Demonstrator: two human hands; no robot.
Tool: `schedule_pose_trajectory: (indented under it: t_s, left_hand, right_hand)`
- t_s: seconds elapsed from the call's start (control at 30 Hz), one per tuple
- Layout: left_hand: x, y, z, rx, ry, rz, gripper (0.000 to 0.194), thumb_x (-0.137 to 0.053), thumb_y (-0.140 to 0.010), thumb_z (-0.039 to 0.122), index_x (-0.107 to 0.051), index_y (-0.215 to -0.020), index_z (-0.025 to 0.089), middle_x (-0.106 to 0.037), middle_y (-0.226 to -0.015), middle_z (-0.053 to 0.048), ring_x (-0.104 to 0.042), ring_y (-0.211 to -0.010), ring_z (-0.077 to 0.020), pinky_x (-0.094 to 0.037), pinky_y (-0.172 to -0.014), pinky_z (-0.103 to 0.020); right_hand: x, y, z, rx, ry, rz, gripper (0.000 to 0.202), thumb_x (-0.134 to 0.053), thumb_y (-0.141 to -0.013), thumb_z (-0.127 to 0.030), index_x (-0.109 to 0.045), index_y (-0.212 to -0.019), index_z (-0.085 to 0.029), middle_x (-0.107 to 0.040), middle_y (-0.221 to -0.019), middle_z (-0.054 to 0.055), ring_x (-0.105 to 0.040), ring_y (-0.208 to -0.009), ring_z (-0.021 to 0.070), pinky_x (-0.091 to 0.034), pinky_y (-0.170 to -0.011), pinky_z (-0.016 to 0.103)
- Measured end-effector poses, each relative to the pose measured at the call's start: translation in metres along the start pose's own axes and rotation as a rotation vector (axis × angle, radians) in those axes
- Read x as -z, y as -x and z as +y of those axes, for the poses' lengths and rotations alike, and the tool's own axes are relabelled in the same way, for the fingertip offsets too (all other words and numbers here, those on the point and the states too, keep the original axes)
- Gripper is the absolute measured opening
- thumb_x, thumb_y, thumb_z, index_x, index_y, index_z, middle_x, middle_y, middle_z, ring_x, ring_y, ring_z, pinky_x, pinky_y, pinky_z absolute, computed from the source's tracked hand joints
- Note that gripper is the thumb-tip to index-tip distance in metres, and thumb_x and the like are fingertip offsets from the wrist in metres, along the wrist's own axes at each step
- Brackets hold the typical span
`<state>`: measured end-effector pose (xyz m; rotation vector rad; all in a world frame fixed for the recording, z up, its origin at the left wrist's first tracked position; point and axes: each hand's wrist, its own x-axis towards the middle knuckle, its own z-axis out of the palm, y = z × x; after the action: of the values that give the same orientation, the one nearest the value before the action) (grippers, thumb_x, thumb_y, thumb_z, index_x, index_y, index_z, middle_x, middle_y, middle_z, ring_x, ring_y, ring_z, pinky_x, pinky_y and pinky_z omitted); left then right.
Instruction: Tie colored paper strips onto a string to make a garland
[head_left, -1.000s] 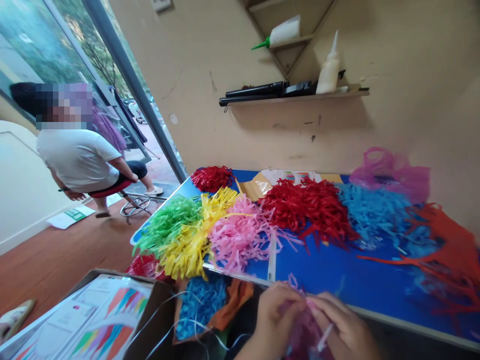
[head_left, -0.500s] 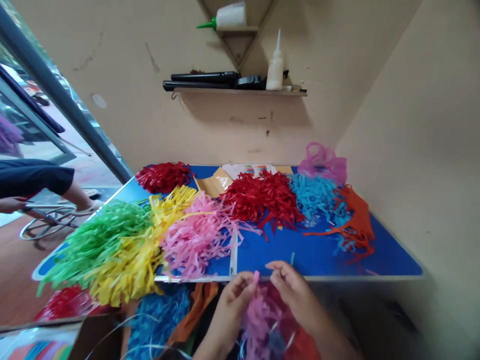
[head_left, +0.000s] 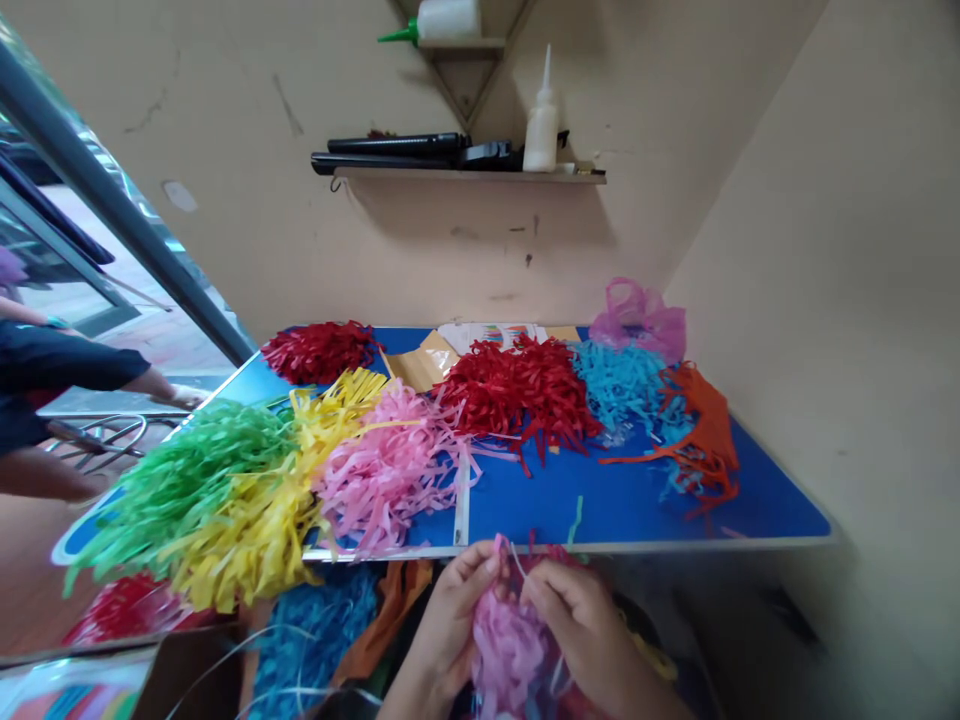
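Note:
At the table's front edge, my left hand [head_left: 450, 620] pinches the gathered top of a pink tassel [head_left: 510, 645], whose curly strips hang down below the fingers. Close on its right, my right hand [head_left: 577, 615] is closed with thumb and forefinger on a thin white string [head_left: 519, 562], which runs up toward the tassel's top. Whether the string loops around the tassel cannot be made out. Red material shows partly behind my hands. Just beyond them, a small green strip [head_left: 575, 520] lies on the blue table [head_left: 517, 505].
Across the table lie green [head_left: 195, 465], yellow [head_left: 247, 540], pink [head_left: 390, 470], red [head_left: 525, 395], light-blue [head_left: 626, 390] and orange [head_left: 709, 430] fringe bundles. A shelf [head_left: 465, 175] holds a glue bottle [head_left: 541, 130]. At left, another person's arm [head_left: 52, 475] reaches near a stool.
My right hand has moved in closer to the left, and its fingers have closed on the white string. The view has shifted slightly. The other person's arm has come nearer the table.

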<state>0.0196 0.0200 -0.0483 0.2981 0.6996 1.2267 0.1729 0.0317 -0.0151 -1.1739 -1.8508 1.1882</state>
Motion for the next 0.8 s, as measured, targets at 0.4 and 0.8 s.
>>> schedule_pose_trajectory:
  t_s: [0.4, 0.8]
  left_hand:
    - [-0.004, 0.010, -0.003, -0.162, -0.367, 0.052, 0.026, -0.078, -0.074, 0.036, -0.065, -0.082, 0.015, -0.061, -0.073, 0.000, -0.053, -0.066, -0.0106, -0.042, -0.065, -0.021]
    - [-0.041, 0.009, 0.000, -0.499, -0.997, -0.071, 0.020, -0.064, -0.085, 0.035, -0.057, -0.097, 0.020, -0.059, -0.074, 0.002, -0.056, -0.067, -0.0141, -0.046, -0.065, -0.025]
  right_hand:
    - [-0.003, -0.009, 0.006, -0.022, 0.198, -0.006, 0.026, -0.046, -0.096, -0.043, -0.061, -0.091, -0.022, -0.066, -0.081, 0.001, -0.060, -0.077, 0.0187, -0.040, -0.069, 0.026]
    - [0.073, -0.024, -0.042, 0.158, -0.271, 0.043, 0.039, -0.046, -0.097, -0.047, -0.056, -0.072, -0.020, -0.059, -0.068, 0.001, -0.056, -0.067, 0.0155, -0.044, -0.068, 0.026]
